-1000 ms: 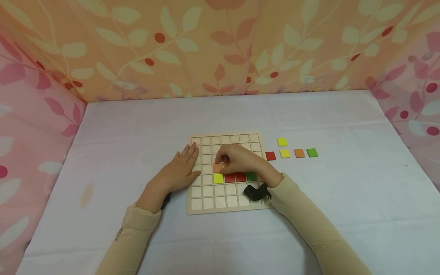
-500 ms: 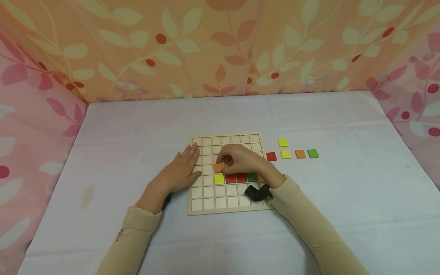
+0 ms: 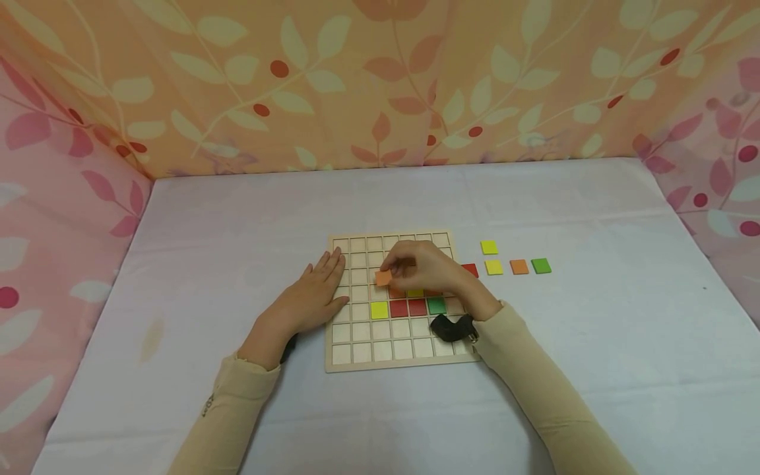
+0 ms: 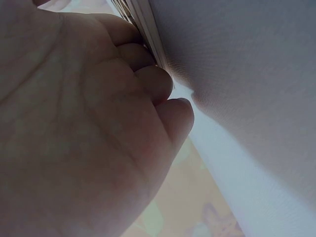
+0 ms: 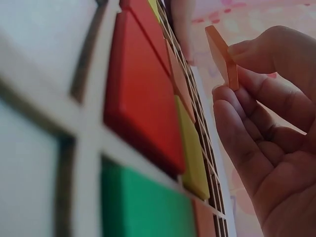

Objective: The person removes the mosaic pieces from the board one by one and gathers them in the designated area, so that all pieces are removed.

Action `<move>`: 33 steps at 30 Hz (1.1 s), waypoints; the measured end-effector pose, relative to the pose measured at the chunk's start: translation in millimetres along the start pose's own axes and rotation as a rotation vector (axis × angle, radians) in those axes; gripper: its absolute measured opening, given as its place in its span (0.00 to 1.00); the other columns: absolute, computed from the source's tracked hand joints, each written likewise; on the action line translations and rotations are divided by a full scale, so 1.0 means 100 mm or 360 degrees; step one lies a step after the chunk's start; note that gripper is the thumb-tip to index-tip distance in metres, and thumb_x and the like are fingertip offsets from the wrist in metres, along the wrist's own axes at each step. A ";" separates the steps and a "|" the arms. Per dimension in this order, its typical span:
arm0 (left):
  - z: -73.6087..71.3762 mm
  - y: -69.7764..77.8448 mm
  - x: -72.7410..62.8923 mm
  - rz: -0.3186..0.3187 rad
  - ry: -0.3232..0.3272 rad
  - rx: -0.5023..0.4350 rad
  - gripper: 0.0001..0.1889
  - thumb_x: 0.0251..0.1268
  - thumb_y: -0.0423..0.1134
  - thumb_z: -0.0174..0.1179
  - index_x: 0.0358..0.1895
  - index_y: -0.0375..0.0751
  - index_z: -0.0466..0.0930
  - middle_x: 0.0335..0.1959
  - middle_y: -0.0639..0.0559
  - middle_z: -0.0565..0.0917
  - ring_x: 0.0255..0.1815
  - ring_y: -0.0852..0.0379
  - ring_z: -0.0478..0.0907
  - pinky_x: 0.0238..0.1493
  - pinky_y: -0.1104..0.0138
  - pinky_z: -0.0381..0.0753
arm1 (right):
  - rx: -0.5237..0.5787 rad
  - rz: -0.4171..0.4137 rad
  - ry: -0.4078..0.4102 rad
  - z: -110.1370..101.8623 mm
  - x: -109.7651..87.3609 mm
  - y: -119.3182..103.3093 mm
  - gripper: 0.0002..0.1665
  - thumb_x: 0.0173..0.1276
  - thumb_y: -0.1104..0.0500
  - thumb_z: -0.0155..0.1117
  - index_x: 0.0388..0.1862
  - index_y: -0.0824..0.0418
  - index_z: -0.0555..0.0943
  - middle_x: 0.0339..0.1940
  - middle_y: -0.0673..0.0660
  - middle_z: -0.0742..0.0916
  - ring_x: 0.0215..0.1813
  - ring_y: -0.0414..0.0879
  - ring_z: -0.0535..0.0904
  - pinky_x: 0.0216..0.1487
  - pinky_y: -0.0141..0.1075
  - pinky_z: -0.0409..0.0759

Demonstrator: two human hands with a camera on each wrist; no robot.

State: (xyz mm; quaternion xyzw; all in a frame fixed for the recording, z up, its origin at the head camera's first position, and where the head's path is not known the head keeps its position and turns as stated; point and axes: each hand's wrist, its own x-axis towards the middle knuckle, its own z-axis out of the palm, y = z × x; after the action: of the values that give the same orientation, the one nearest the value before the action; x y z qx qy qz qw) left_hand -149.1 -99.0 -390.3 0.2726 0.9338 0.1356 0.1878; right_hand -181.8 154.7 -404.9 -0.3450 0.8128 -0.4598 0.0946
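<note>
My right hand (image 3: 418,264) pinches an orange tile (image 3: 382,278) between thumb and fingers, raised off the wooden grid board (image 3: 386,365). In the right wrist view the orange tile (image 5: 224,59) stands tilted, apart from the board. One row in the board holds a yellow tile (image 3: 379,310), two red tiles (image 3: 408,307) and a green tile (image 3: 437,305). Behind that row, an orange tile, a yellow tile (image 3: 415,293) and another orange tile show partly under my hand. My left hand (image 3: 311,293) rests against the board's left edge, fingers extended.
Right of the board lie loose tiles: a red tile (image 3: 470,270) partly behind my forearm, two yellow ones, an orange tile (image 3: 519,267) and a green tile (image 3: 541,266). A black strap (image 3: 452,328) sits under my right wrist. Patterned curtains (image 3: 380,86) border the white table.
The orange tile has come up out of the cell behind the yellow tile, tilting first. My right hand has moved up and slightly right with it. My left hand stays in place.
</note>
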 end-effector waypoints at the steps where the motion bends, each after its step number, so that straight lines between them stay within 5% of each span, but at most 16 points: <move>1: 0.00 0.00 0.00 0.0000 0.0003 0.0001 0.38 0.72 0.48 0.49 0.73 0.30 0.41 0.76 0.41 0.38 0.75 0.44 0.34 0.71 0.48 0.42 | 0.0001 -0.0007 -0.0001 0.00 0.00 0.01 0.11 0.53 0.68 0.69 0.38 0.59 0.84 0.37 0.48 0.84 0.37 0.40 0.79 0.39 0.34 0.80; 33: 0.02 0.00 0.00 0.0016 0.0014 -0.0004 0.39 0.72 0.47 0.48 0.73 0.29 0.40 0.76 0.40 0.38 0.75 0.43 0.34 0.71 0.48 0.42 | 0.0218 0.0044 0.0059 -0.25 -0.44 0.02 0.13 0.53 0.73 0.68 0.38 0.64 0.84 0.37 0.54 0.84 0.36 0.44 0.80 0.39 0.34 0.81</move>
State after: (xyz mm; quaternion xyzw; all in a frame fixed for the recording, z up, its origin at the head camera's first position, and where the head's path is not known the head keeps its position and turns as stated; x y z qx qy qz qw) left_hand -148.1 -99.1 -391.7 0.2763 0.9331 0.1390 0.1833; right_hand -161.5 200.8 -399.9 -0.3180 0.7857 -0.5193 0.1091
